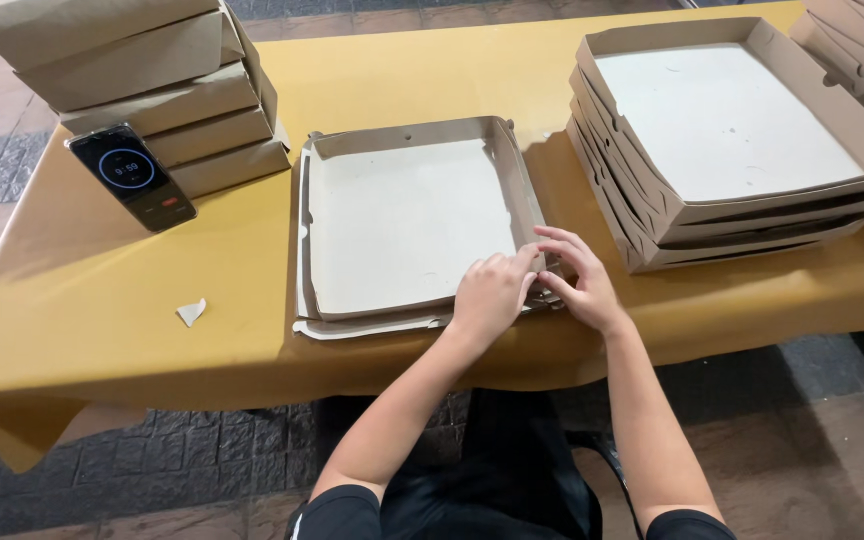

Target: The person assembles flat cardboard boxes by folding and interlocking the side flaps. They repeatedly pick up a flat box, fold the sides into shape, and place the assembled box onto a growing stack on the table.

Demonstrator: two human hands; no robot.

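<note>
A: Big yellow table (252, 270), bare front-left. Stacked open trays (732, 130) crowd the right edge, closed boxes (152, 90) back-left.

B: Centre, the half-folded cardboard box (407, 225). Left hand (492, 293) and right hand (580, 280) both pinch its near-right corner, fingers curled.

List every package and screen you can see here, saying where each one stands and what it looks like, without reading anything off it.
Open box: table centre, shallow square brown cardboard tray, pale inside; left hand and right hand at its near right corner.
Open box stack: right, same trays nested.
Closed box stack: far left, flat brown cardboard.
Phone: leaning on the closed stack, dark screen with a round dial.
</note>
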